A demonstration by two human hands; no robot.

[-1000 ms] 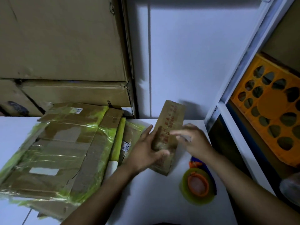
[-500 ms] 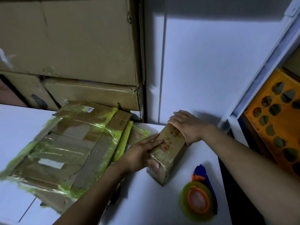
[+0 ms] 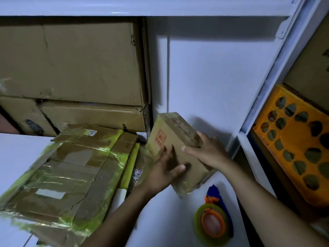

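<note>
Head view shows big brown cartons with creased, dented walls, stacked at the back left; before them lies a smooth white table; on its left part rests a flat cardboard bundle, wrapped in glossy yellow-green tape; at the far right stands an orange plastic crate with round holes. The box, a small oblong of brown cardboard with a red stamp and shiny tape, is tilted above the table's back right part, just beside the bundle; whether its low end touches the table I cannot tell. The right hand grips its right side, thumb on the broad face and fingers curled over the edge; the left hand lies on that face with nearly straight fingers, pressing; near them lies a round green and orange tape roll.
</note>
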